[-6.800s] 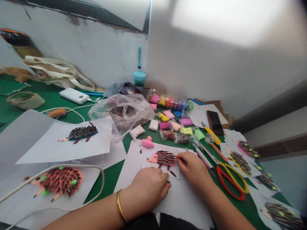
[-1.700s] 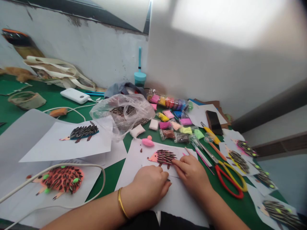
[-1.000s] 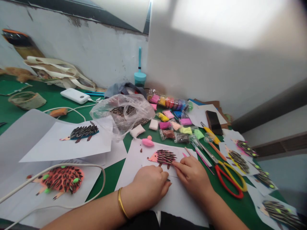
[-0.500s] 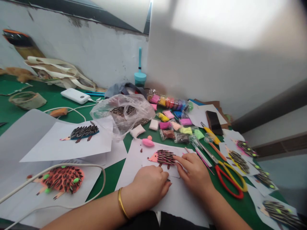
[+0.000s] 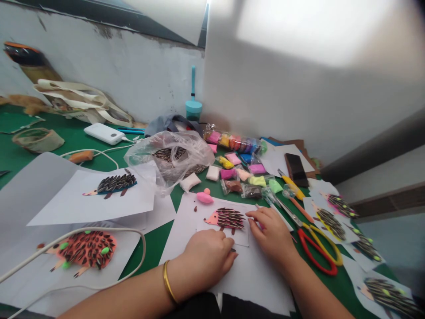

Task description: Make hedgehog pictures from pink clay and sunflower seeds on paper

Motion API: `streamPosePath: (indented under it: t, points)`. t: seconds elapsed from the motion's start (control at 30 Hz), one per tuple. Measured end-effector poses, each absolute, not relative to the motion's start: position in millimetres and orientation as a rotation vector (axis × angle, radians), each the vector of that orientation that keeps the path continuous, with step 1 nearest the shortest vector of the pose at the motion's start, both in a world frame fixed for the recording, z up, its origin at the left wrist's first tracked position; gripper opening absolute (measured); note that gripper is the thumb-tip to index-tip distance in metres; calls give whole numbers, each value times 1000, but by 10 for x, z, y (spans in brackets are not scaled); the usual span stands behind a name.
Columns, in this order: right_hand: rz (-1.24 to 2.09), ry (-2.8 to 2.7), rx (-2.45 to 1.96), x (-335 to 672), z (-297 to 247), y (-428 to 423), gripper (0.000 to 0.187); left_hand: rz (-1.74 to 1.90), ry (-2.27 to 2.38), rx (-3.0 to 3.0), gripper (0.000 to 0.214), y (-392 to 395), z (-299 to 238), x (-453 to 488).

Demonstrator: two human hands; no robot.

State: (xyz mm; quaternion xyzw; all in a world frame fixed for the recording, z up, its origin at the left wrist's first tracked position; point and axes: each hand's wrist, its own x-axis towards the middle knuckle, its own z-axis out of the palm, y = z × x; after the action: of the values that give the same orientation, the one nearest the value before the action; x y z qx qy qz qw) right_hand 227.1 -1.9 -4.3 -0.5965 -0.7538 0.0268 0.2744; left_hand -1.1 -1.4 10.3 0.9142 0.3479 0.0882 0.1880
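In front of me a small hedgehog figure (image 5: 230,218), with a pink clay face and rows of striped sunflower seeds over a magenta body, lies on a small white card (image 5: 242,240). My left hand (image 5: 210,254) rests curled on the paper just below it, with the dark end of a sunflower seed (image 5: 233,250) showing at its fingers. My right hand (image 5: 270,231) is beside the hedgehog's tail end, thumb and index finger apart and nothing visible between them. Above the card lie a pink clay lump (image 5: 205,197) and a small orange ball (image 5: 207,191).
A plastic bag of sunflower seeds (image 5: 169,155) and several clay packets (image 5: 232,186) lie beyond the paper. Scissors (image 5: 317,248) and a phone (image 5: 296,169) are at right, near other seed hedgehogs (image 5: 332,223). A white cable (image 5: 143,248) loops across the left papers.
My right hand has drawn back slightly to the right, off the hedgehog's tail-end seeds, so more of that end shows. My left hand has stayed in place.
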Motion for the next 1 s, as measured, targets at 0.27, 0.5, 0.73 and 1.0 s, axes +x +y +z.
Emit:
streamPosePath:
  t: [0.27, 0.5, 0.73, 1.0]
  points:
    - [173, -1844, -1609, 2325, -161, 33, 21, 701, 846, 1699, 25, 84, 290, -27]
    - [202, -1802, -1579, 2285, -168, 41, 21, 1066, 758, 449, 25, 363, 332, -54]
    - [204, -1768, -1549, 2289, -167, 39, 21, 1126, 750, 123, 19, 513, 390, -99]
    - [163, -1773, -1507, 2305, -172, 53, 21, 1121, 734, 82, 19, 549, 516, -177]
